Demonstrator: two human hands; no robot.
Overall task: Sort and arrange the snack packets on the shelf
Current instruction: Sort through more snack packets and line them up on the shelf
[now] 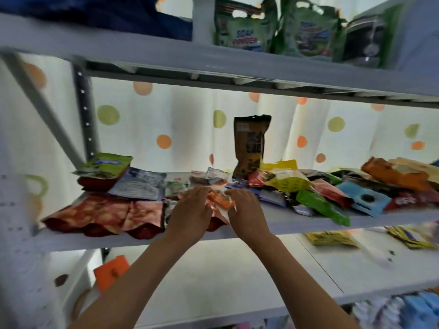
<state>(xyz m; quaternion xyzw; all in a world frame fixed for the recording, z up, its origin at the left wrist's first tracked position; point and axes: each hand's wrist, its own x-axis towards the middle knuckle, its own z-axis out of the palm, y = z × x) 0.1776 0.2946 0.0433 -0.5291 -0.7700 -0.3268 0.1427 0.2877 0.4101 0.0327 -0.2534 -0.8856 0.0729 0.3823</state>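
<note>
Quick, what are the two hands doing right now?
Left hand: fingers curled on the orange packet, gripping it.
Right hand: gripping the same orange packet from the other side.

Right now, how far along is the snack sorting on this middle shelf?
Early. Done: matching red-and-gold foil pouches lie in a row at the front left. In hand: both the left hand and right hand hold a crinkled orange-and-white foil packet. Left: the mixed heap of coloured packets on the right stays unsorted.
</note>
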